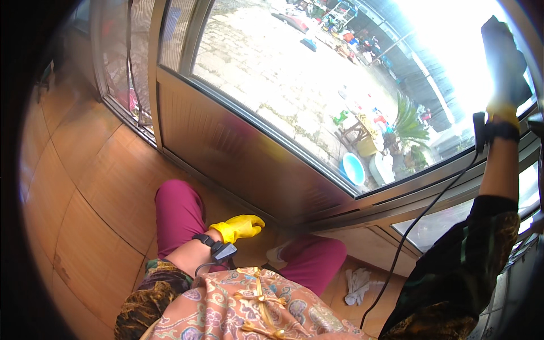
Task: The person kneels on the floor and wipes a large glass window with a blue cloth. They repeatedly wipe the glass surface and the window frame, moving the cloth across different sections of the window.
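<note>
My left hand (240, 227), in a yellow rubber glove, hangs over my knees with its fingers loosely curled; I see nothing in it, though its palm is partly hidden. High at the right, my right hand (505, 76) is raised against the window glass (297, 85) of a metal-framed door. Yellow glove material shows at that wrist, and a dark, glare-blurred cloth or cover hides the fingers. Below the glass, the door's lower metal panel (238, 148) stands in front of my knees. Both wrists carry black straps with small devices.
White gloves (357, 286) lie on the tiled floor (97, 204) to the right of my knee. A black cable (399, 250) runs down from my right wrist. Beyond the glass are a blue basin (352, 168), a plant (408, 121) and a paved yard. A screen curtain (139, 63) hangs at the left opening.
</note>
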`<state>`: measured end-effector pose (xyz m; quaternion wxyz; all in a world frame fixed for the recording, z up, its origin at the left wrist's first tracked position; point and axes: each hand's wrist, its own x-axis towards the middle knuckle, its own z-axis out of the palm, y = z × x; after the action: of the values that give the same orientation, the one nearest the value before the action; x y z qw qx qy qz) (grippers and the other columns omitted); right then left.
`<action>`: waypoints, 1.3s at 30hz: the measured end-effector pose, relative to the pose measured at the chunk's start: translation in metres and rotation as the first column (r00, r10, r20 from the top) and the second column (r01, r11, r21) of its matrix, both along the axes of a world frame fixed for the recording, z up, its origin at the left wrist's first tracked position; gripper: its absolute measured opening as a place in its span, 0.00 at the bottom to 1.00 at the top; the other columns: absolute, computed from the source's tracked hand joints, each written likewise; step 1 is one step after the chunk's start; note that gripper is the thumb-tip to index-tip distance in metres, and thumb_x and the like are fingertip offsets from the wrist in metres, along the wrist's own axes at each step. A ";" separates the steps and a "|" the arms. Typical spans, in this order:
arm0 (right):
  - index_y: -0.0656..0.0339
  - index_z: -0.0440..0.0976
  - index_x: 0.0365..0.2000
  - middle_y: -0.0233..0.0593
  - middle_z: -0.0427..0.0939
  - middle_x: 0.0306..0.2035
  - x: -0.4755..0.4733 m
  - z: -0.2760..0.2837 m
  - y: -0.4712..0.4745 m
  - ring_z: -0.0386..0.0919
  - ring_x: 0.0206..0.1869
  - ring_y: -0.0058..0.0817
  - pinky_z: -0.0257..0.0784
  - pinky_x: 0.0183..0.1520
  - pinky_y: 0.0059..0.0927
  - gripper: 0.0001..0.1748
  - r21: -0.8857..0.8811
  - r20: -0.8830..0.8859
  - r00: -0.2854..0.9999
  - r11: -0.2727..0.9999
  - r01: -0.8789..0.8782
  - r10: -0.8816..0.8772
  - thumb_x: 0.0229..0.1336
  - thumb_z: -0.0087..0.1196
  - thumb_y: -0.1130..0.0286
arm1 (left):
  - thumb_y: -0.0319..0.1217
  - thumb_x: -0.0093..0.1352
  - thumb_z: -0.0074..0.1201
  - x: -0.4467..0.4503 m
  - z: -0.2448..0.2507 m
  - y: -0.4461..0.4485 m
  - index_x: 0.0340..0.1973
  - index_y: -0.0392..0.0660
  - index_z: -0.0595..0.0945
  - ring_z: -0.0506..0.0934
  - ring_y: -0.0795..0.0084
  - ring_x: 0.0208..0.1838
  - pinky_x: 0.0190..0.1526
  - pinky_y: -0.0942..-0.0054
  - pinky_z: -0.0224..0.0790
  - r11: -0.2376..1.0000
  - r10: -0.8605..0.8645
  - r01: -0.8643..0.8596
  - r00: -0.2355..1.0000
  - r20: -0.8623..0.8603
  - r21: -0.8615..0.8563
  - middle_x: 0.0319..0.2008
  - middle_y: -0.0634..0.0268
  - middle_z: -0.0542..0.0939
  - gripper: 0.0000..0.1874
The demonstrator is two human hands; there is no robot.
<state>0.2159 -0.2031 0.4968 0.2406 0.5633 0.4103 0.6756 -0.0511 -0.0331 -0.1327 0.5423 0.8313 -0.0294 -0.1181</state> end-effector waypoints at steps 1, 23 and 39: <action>0.52 0.54 0.74 0.36 0.57 0.76 -0.002 -0.002 0.017 0.51 0.78 0.35 0.47 0.78 0.41 0.37 0.045 0.026 1.000 0.999 -0.002 0.001 0.72 0.48 0.51 | 0.40 0.73 0.53 0.001 -0.001 0.000 0.57 0.46 0.83 0.79 0.55 0.60 0.62 0.62 0.70 1.000 0.004 -0.004 1.000 0.011 -0.017 0.56 0.57 0.84 0.21; 0.49 0.57 0.69 0.34 0.60 0.71 -0.099 -0.157 0.228 0.56 0.72 0.33 0.47 0.71 0.42 0.30 0.888 -0.381 -0.906 0.344 -0.304 0.185 0.72 0.43 0.52 | 0.40 0.72 0.52 -0.003 0.002 0.006 0.57 0.46 0.83 0.78 0.51 0.61 0.63 0.59 0.69 0.999 0.037 -0.037 0.998 -0.046 -0.007 0.57 0.54 0.83 0.21; 0.64 0.71 0.56 0.51 0.78 0.44 -0.093 -0.331 0.169 0.79 0.42 0.47 0.75 0.46 0.41 0.21 0.246 -0.969 -0.104 0.887 -0.390 0.223 0.67 0.58 0.66 | 0.39 0.72 0.54 -0.002 -0.009 0.016 0.55 0.45 0.84 0.82 0.54 0.55 0.57 0.62 0.73 0.995 0.100 -0.098 0.994 0.043 -0.030 0.53 0.54 0.85 0.20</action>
<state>0.1232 -0.0341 0.1655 -0.2515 0.7443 0.6130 0.0832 -0.0529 -0.0169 -0.1422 0.5583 0.8265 -0.0019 -0.0720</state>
